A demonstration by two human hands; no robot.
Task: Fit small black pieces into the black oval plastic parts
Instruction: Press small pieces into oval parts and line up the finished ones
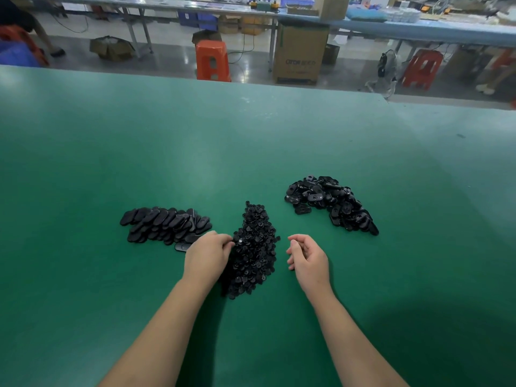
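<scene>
Left hand (208, 254) at the small black pieces (254, 247); right hand (307, 256) loosely curled, empty.
Left fingertips' hold could not be told; advised lifting a single piece before taking an oval part (164, 224).

Green table (251, 135) bears three black heaps: oval parts (164, 226) left; small pieces (255, 255) centre; more ovals (332, 203) right

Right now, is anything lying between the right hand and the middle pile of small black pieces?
Nothing visible does. Only bare green table separates the right hand, fingers loosely curled and empty, from the pile of small black pieces. The left hand already touches the pile's opposite edge.
</scene>
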